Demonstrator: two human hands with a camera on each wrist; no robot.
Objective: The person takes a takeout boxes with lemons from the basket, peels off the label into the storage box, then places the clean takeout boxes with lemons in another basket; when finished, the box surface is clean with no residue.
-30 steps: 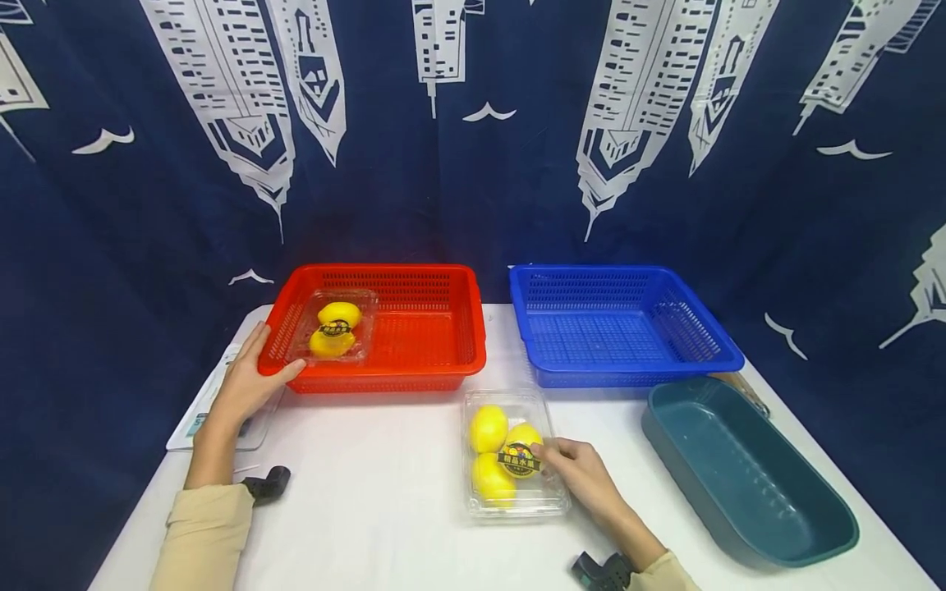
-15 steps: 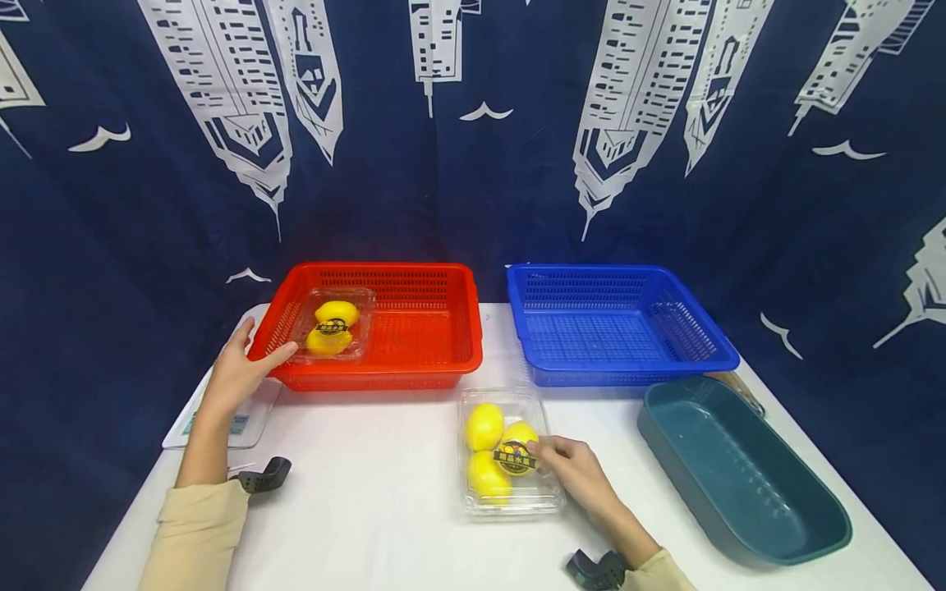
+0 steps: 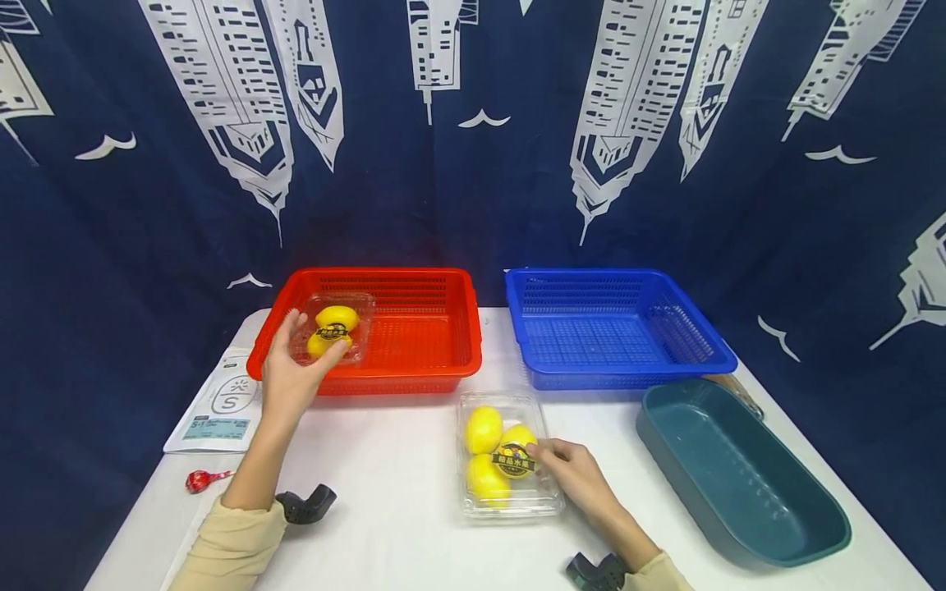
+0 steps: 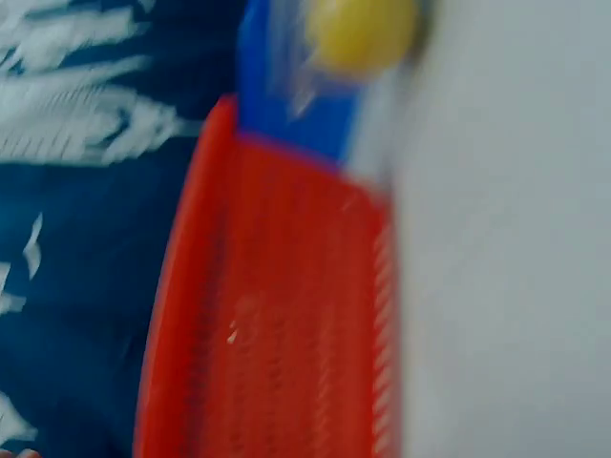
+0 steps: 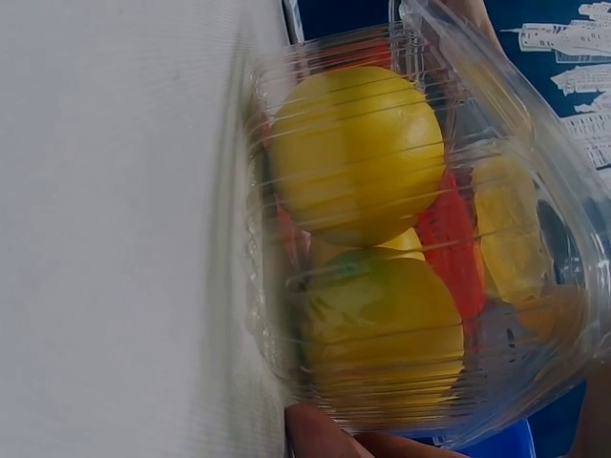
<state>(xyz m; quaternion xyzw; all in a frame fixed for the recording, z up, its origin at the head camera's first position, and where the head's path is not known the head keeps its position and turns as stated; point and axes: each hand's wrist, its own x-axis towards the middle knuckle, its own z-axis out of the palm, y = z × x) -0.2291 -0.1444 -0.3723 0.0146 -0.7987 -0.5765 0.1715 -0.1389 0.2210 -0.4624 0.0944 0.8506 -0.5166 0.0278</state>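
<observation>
A clear plastic clamshell box (image 3: 493, 507) holding three lemons (image 3: 484, 429) lies on the white table, a black label across its lid. My right hand (image 3: 580, 476) grips its right side, fingertips by the label. In the right wrist view the ridged wall of the clamshell (image 5: 430, 401) is close up, with my fingers (image 5: 325, 434) at its lower edge. My left hand (image 3: 291, 377), thumb and fingers spread, is in front of the red basket (image 3: 414, 373) at its left end. A second clamshell with two lemons (image 3: 337, 318) sits inside that basket, partly overlapped by the hand.
A blue basket (image 3: 621, 373) stands right of the red one, and a dark green tub (image 3: 746, 468) lies slantwise on the right. A printed white sheet (image 3: 214, 410) and a red-wrapped lollipop (image 3: 199, 481) are at the left table edge. A patterned blue curtain (image 3: 443, 197) hangs behind.
My left hand has moved right from the red basket's left corner, uncovering the sheet and lollipop. My right hand stays on the clamshell.
</observation>
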